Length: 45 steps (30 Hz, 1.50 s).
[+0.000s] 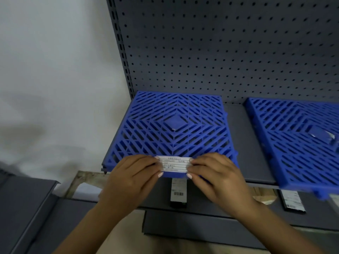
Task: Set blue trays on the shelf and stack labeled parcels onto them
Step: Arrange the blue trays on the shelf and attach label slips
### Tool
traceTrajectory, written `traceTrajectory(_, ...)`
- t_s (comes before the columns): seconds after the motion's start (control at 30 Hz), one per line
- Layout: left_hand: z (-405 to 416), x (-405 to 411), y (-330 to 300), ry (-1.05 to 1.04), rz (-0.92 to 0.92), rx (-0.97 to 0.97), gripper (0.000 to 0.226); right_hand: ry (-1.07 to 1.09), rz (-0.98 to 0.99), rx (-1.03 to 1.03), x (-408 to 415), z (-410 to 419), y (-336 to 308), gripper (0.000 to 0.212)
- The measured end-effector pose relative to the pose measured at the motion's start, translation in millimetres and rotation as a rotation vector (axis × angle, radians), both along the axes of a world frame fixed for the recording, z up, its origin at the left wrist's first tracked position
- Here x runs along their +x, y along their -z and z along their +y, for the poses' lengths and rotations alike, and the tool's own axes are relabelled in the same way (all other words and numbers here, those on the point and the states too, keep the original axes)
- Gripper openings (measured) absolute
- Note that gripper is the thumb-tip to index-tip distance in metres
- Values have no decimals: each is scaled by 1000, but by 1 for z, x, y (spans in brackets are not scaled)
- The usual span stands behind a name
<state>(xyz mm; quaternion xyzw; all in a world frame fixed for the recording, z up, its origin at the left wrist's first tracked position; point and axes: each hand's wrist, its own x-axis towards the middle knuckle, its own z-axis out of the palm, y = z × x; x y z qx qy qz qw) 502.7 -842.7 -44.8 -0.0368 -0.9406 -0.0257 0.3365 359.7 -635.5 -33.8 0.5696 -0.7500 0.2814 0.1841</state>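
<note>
Head view: both hands (left hand (134, 176), right hand (215, 176)) on label (175, 164).

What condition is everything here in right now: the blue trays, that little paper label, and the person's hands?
Left blue tray: flat on the shelf, no parcels on it.
Right blue tray: on the shelf, front edge overhanging.
Paper label: at the left tray's front edge, held at both ends.
Left hand: pinches the label.
Right hand: pinches the label.

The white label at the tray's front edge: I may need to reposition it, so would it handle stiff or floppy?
Probably floppy and light: the white label looks paper-thin, and the left hand and right hand hold its two ends. It lies flat against the blue tray, so it seems unlikely to roll.
</note>
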Motion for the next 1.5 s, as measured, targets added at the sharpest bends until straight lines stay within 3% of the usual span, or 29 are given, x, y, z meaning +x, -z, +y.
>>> traceTrajectory(0.27,-2,-3,2,-7,36,42,27,16,-28,-20,1,-1,2,18)
traceTrajectory(0.47,8,-7,-18,-18,1,143,47,46,-53,-4,3,10,-11,32)
traceTrajectory(0.73,60,-37,-59,84,-98,29,55,94,56,18,-10,80,-39,38)
traceTrajectory(0.93,152,-73,-76,234,-28,-59,54,167,140,-2,-28,182,-60,37)
traceTrajectory(1.13,285,-116,-93,372,-13,-45,55,278,264,170,-50,328,-91,38)
traceTrajectory(1.5,524,-187,-99,639,-67,0,56,635,249,201,-36,581,-108,37)
